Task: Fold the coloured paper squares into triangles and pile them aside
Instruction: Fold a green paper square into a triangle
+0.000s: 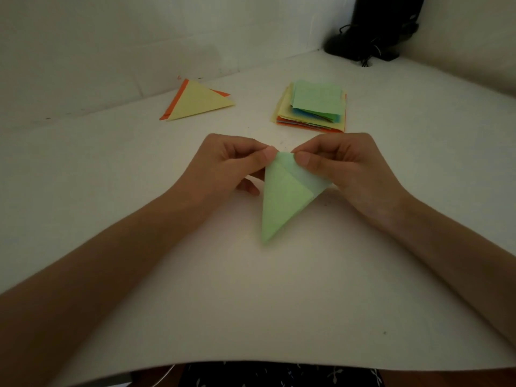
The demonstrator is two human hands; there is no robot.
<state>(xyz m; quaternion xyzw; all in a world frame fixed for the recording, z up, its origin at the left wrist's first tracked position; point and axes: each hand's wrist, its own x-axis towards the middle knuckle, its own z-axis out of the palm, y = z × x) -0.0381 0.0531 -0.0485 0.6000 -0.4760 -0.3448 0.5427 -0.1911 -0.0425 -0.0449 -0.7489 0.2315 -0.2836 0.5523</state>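
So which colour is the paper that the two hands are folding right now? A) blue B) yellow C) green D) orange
C: the green paper is pinched at its top corner by the left hand and the right hand, and its two layers do not line up yet.

black object (pixel 385 23): cut by top edge | orange triangle (pixel 174 101): mostly covered
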